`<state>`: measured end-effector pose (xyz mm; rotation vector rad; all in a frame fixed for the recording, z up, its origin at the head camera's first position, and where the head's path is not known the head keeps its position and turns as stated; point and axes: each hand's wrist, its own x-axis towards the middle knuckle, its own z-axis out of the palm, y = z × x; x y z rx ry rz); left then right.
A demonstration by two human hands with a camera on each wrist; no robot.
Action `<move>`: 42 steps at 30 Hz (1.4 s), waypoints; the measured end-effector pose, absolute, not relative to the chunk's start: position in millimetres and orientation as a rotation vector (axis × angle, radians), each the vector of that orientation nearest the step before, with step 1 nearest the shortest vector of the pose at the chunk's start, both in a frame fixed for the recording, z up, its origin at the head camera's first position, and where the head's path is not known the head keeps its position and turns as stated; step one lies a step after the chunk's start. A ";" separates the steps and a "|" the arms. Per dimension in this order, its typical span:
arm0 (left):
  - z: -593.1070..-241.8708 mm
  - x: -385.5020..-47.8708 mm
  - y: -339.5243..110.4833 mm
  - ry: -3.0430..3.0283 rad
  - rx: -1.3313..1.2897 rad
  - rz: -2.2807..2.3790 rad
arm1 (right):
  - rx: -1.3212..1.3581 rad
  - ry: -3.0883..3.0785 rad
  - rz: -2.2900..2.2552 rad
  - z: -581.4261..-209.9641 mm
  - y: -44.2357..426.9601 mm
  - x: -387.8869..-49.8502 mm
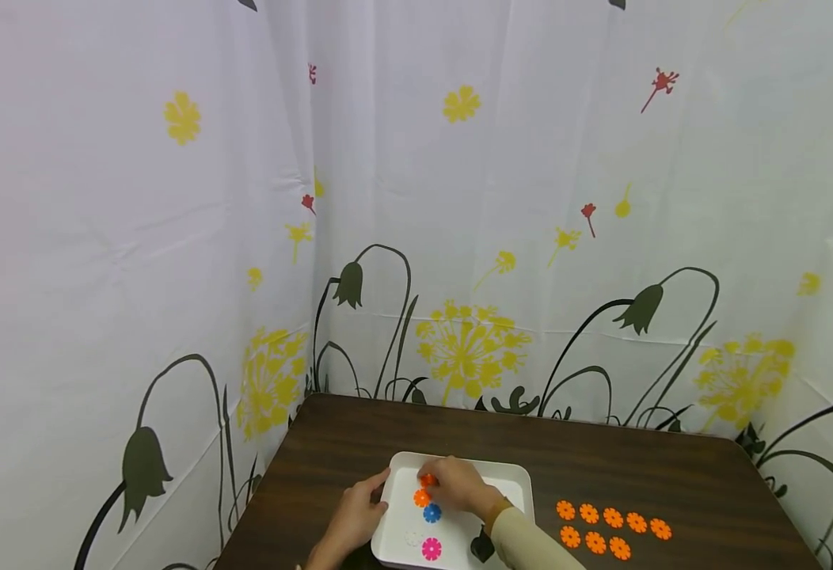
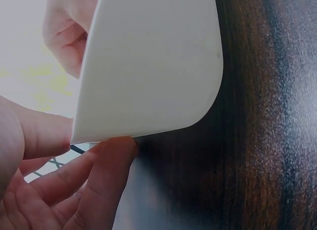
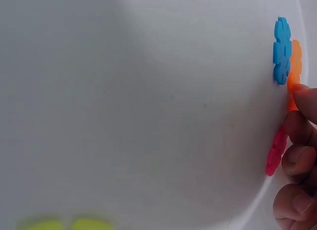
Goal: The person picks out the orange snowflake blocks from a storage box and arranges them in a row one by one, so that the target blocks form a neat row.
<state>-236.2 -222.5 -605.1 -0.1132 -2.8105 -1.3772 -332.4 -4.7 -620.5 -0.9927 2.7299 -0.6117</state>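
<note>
My left hand holds the left side of a white tray, thumb at the rim and fingertips against its outer wall in the left wrist view. Over the tray, my right hand pinches an orange flower-shaped disc near the far left corner. Just below it lie another orange disc and a blue disc. Nearer the front are a pink disc and a pale, see-through disc. A red-pink disc lies beside my fingers in the right wrist view.
Two rows of orange discs lie on the dark wooden table, right of the tray. Yellow pieces show at the bottom of the right wrist view. A patterned curtain hangs behind the table.
</note>
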 end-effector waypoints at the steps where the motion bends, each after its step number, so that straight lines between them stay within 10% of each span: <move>1: -604.8 -236.1 -222.5 -2.808 -0.118 -1.381 | -0.987 2.732 -0.607 -620.0 -4.8 -332.3; 42: -606.6 -232.8 -221.0 -2.801 -0.080 -1.383 | -1.017 2.985 -0.207 -604.4 -3.5 -319.7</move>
